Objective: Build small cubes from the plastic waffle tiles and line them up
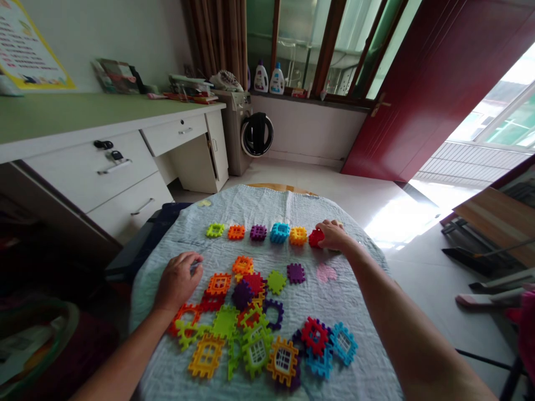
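My right hand (332,235) is closed on a red piece (316,238) at the right end of a row on the cloth. Leftward from it in that row lie a yellow piece (298,235), a blue stack (280,233), a purple piece (258,232), an orange piece (236,232) and a lime piece (215,230). My left hand (179,278) rests over the cloth's left side with fingers curled apart and nothing in them. Right of it is a loose pile, including an orange window piece (219,284), a green square (225,321) and a purple square (296,273).
A pale blue cloth (346,289) covers the round table. Behind stand a white desk (104,122), a washing machine (238,128) with its door open, and a red door (401,83). A wooden-topped item (497,223) is at the right.
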Motion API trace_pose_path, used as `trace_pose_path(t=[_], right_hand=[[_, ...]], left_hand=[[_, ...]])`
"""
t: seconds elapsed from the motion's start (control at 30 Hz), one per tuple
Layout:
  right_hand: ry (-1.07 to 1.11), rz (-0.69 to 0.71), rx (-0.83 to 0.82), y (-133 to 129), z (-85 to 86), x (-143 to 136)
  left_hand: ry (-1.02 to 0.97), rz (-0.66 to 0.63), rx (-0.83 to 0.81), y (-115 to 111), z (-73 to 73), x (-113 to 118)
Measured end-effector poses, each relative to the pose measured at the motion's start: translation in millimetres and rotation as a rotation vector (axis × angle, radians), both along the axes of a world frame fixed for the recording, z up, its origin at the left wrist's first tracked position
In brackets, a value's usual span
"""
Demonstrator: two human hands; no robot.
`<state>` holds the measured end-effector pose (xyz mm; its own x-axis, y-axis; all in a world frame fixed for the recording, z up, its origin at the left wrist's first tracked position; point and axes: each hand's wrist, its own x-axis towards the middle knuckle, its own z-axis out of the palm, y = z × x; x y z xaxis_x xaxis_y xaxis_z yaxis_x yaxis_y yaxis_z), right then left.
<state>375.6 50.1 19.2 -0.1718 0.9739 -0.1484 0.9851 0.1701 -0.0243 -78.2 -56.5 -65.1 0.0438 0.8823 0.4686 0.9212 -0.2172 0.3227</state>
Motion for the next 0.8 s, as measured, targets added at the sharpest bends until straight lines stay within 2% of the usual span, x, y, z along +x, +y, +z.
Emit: trace_pose_path(t=[0.13,0.27,0.33,0.4,0.5,0.6,0.7,0.8], right_hand=[[0.028,-0.026,0.051,-12,8.2,-2],[0.209,-0.038,0.221,-46,8.9,-7],[0.337,0.015,0.256,-69,-0.7,-9],[0.451,0.041,0.271,-93,-17.9,-10],[0.544,-0.039,0.274,-121,-50.4,-6],[0.557,-0.096,0.29,-135,-76.8,-2],[0.517,-0.145,0.365,-138,-88.7,-3],[0.451,-0.206,0.399,-139,-90.5,-8]], left_hand=[[0.002,-0.002,0.007,1,-2.3,-1],[0.009,-0.003,0.013,2,-4.3,-1],[0.012,0.0,0.015,2,-4.8,-1],[0.015,0.004,0.017,2,-4.9,-1],[0.021,0.003,0.018,1,-4.9,-1],[0.022,0.002,0.019,1,-5.1,0],[0.015,0.007,0.022,1,-4.9,0],[0.01,0.009,0.02,1,-4.3,1]])
